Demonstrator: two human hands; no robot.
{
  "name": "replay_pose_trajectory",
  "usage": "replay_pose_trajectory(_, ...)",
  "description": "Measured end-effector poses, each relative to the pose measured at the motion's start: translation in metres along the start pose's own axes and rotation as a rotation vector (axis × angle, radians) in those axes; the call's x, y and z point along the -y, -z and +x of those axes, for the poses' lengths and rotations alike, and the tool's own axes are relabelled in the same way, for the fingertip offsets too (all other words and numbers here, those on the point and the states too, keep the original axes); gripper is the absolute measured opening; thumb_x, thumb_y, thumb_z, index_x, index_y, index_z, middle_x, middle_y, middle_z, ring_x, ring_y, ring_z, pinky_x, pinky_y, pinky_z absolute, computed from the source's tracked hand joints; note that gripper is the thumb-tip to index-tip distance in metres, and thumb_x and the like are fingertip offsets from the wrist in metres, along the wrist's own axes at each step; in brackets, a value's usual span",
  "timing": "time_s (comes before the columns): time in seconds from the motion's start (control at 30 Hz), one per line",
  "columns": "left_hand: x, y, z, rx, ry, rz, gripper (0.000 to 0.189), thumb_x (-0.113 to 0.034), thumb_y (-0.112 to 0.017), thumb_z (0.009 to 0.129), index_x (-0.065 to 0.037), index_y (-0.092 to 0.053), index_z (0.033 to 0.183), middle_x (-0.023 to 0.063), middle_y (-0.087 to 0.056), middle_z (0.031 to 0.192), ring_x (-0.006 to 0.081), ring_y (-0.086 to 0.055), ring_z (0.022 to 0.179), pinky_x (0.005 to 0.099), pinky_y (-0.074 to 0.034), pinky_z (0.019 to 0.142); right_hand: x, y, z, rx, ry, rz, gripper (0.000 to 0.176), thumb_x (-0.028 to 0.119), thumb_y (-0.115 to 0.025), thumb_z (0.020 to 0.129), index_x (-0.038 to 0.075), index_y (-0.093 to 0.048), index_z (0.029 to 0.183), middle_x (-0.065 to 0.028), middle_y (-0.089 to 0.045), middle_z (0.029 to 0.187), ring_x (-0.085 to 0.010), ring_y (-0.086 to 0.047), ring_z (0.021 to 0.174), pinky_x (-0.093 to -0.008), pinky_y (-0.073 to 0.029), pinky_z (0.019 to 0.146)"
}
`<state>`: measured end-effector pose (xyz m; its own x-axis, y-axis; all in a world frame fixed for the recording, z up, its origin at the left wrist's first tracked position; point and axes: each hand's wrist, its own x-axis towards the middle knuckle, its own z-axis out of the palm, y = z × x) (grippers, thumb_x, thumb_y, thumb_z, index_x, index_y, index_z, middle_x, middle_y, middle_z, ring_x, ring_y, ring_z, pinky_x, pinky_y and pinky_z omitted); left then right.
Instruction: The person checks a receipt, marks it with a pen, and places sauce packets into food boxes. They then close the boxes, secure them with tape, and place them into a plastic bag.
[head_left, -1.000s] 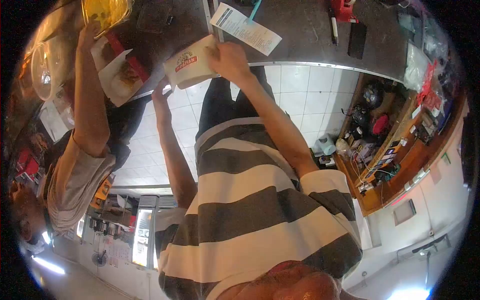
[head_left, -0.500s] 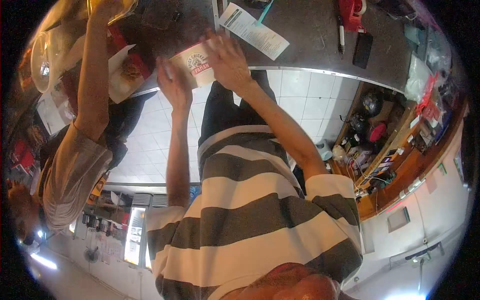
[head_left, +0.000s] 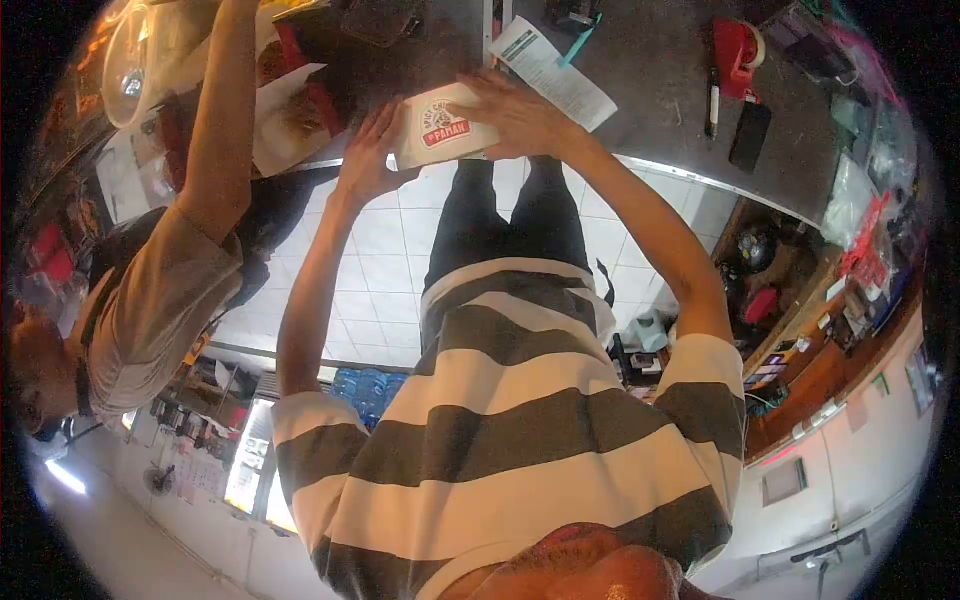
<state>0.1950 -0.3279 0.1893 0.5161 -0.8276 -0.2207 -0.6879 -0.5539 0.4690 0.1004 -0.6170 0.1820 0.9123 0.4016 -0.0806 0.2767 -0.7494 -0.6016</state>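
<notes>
A white cardboard food box (head_left: 440, 136) with a "Spice Chicken Paman" logo sits at the front edge of the dark counter. At its left end is my left hand (head_left: 372, 160), fingers along the side and thumb low near the front. My right hand (head_left: 525, 122) grips the right end, its fingers reaching over the top. Between them both hands hold the box, and its underside is hidden. Just behind my right hand lies a printed paper slip (head_left: 558, 75) with a teal pen-like stick (head_left: 580, 42) across it.
To the left, a co-worker's arm (head_left: 222, 110) reaches over the counter beside an open food box (head_left: 295, 120). A clear bowl (head_left: 128, 70) stands farther left. Toward the right are a red tape dispenser (head_left: 738, 60), a marker (head_left: 713, 105) and a black phone-like object (head_left: 750, 137).
The view has shifted, so the counter items appear farther right. My hands have moved on the box, with the left now against its end. The logo panel is turned more toward me.
</notes>
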Motion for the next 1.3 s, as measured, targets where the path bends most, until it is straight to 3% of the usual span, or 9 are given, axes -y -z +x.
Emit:
replay_pose_trajectory(0.3, -0.043, -0.078, -0.028, -0.482, 0.21, -0.526, 0.054, -0.005, -0.072, 0.077, -0.013, -0.068, 0.13, 0.0227, -0.037, 0.156, 0.0427, -0.03, 0.147, 0.0438, -0.032, 0.117, 0.016, -0.065, -0.046, -0.405, -0.085, 0.246, 0.06, 0.015, -0.074, 0.08, 0.022, -0.061, 0.138, -0.0193, -0.034, 0.159, -0.042, -0.026, 0.148, -0.046, -0.033, 0.118)
replay_pose_trajectory(0.47, -0.079, -0.051, -0.021, -0.193, 0.128, 0.046, 0.064, -0.031, -0.065, 0.091, -0.014, -0.045, 0.15, 0.0173, -0.025, 0.163, 0.0414, -0.02, 0.151, 0.0618, -0.012, 0.12, 0.053, -0.04, -0.05, -0.452, -0.283, 0.277, 0.052, 0.013, -0.071, 0.085, 0.017, -0.062, 0.136, -0.0199, -0.037, 0.156, -0.0425, -0.03, 0.146, -0.0459, -0.033, 0.117)
replay_pose_trajectory(0.53, -0.063, -0.072, -0.014, -0.249, -0.076, 0.041, 0.05, -0.019, -0.068, 0.09, -0.012, -0.057, 0.138, 0.0113, -0.043, 0.154, 0.0353, -0.038, 0.143, 0.0585, -0.03, 0.115, 0.044, -0.026, -0.058, -0.436, -0.254, 0.218, 0.05, 0.012, -0.07, 0.087, 0.016, -0.062, 0.136, -0.0204, -0.041, 0.154, -0.0412, -0.035, 0.145, -0.0459, -0.034, 0.116)
replay_pose_trajectory(0.67, -0.052, -0.067, 0.002, -0.323, -0.159, 0.138, 0.038, -0.002, -0.065, 0.087, -0.013, -0.068, 0.123, 0.0072, -0.061, 0.138, 0.0265, -0.059, 0.127, 0.0484, -0.048, 0.107, -0.034, 0.029, -0.046, -1.099, -0.78, 0.417, 0.024, 0.03, -0.076, 0.085, 0.008, -0.076, 0.097, -0.0248, -0.059, 0.134, -0.0432, -0.049, 0.132, -0.0504, -0.044, 0.106)
replay_pose_trajectory(0.8, -0.05, -0.062, 0.006, -0.358, -0.201, 0.151, 0.032, -0.004, -0.067, 0.087, -0.014, -0.072, 0.117, 0.0047, -0.063, 0.135, 0.0243, -0.061, 0.125, 0.0458, -0.051, 0.104, -0.116, 0.052, -0.01, -0.923, -0.902, -0.15, 0.039, 0.049, -0.067, 0.089, 0.011, -0.078, 0.092, -0.0348, -0.048, 0.141, -0.0565, -0.044, 0.13, -0.052, -0.038, 0.111)
replay_pose_trajectory(0.9, -0.049, -0.063, 0.005, -0.36, -0.208, 0.124, 0.031, -0.005, -0.068, 0.086, -0.014, -0.073, 0.116, 0.0035, -0.063, 0.136, 0.0234, -0.061, 0.126, 0.0458, -0.052, 0.102, -0.125, 0.055, 0.016, -0.768, -1.119, 0.125, 0.047, 0.05, -0.064, 0.091, 0.005, -0.076, 0.091, -0.0288, -0.056, 0.135, -0.049, -0.049, 0.129, -0.0484, -0.043, 0.106)
replay_pose_trajectory(1.03, -0.05, -0.062, 0.006, -0.373, -0.214, 0.096, 0.032, -0.006, -0.07, 0.085, -0.014, -0.072, 0.116, 0.0036, -0.062, 0.137, 0.0234, -0.06, 0.127, 0.0457, -0.053, 0.102, -0.092, 0.048, 0.013, -1.127, -1.002, 0.128, 0.038, 0.044, -0.071, 0.087, 0.006, -0.077, 0.089, -0.031, -0.055, 0.135, -0.0515, -0.043, 0.134, -0.0504, -0.038, 0.112)
replay_pose_trajectory(1.13, -0.048, -0.069, 0.012, -0.378, -0.183, 0.103, 0.032, -0.006, -0.069, 0.086, -0.014, -0.072, 0.116, 0.0037, -0.062, 0.137, 0.0235, -0.059, 0.127, 0.046, -0.053, 0.101, -0.045, 0.038, 0.004, -1.349, -0.857, -0.009, 0.035, 0.037, -0.073, 0.087, 0.002, -0.074, 0.084, -0.0281, -0.066, 0.118, -0.0458, -0.055, 0.124, -0.0486, -0.046, 0.102)
replay_pose_trajectory(1.3, -0.06, -0.066, 0.028, -0.416, -0.123, 0.107, 0.031, -0.006, -0.069, 0.086, -0.013, -0.072, 0.116, 0.0047, -0.063, 0.136, 0.0242, -0.059, 0.128, 0.0469, -0.053, 0.1, -0.04, 0.004, -0.002, -1.121, -1.118, 0.245, 0.028, 0.032, -0.073, 0.086, 0.006, -0.071, 0.077, -0.0164, -0.071, 0.077, -0.0376, -0.069, 0.071, -0.0482, -0.052, 0.07)
